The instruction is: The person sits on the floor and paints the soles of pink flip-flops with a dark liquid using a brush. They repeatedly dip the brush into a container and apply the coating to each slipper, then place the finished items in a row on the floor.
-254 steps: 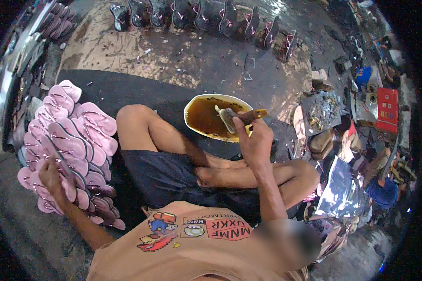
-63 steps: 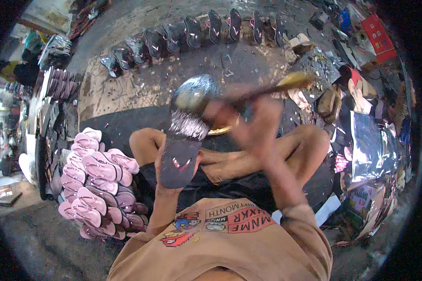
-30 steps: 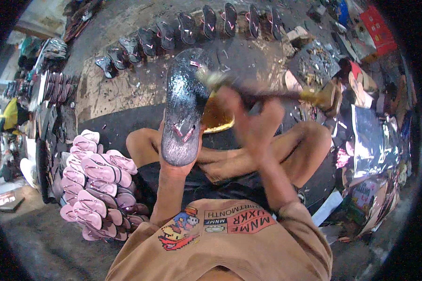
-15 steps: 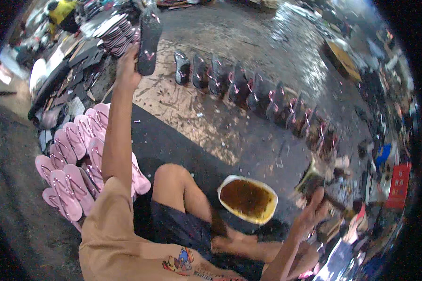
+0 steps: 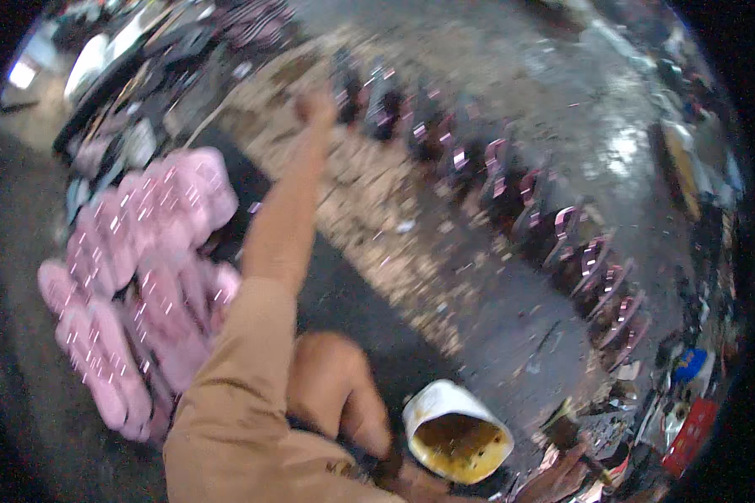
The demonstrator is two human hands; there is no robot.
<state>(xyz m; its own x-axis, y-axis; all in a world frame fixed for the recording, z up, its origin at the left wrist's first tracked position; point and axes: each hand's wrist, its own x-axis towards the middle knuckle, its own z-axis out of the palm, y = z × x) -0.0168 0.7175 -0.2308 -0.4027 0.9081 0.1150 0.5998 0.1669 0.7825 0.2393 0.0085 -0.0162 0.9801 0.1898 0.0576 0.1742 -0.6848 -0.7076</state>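
Observation:
My left arm reaches far forward, and my left hand [image 5: 315, 107], smeared by motion, is beside the left end of a row of dark flip-flops [image 5: 383, 109] with shiny pinkish straps. Its fingers do not show clearly, and I cannot tell whether it holds anything. At the lower right my right hand [image 5: 560, 479], also blurred, is closed round the handle of a brush [image 5: 561, 425] with a broad, yellowish-edged head. Left of the brush a white tub [image 5: 446, 394] with brown-yellow paste inside stands close to my bent leg.
Many pink flip-flops [image 5: 113, 230] stand packed together on my left. Beyond them are dark offcuts [image 5: 172, 59] and a pile of striped pieces [image 5: 256, 21]. A dark mat [image 5: 352, 310] lies before my knee. Clutter, including a red packet [image 5: 690, 438], lines the right side.
My left hand has come down and right from the striped pile to the row's left end; the dark flip-flop it held up is no longer distinct. The view has shifted, and the tub appears lower.

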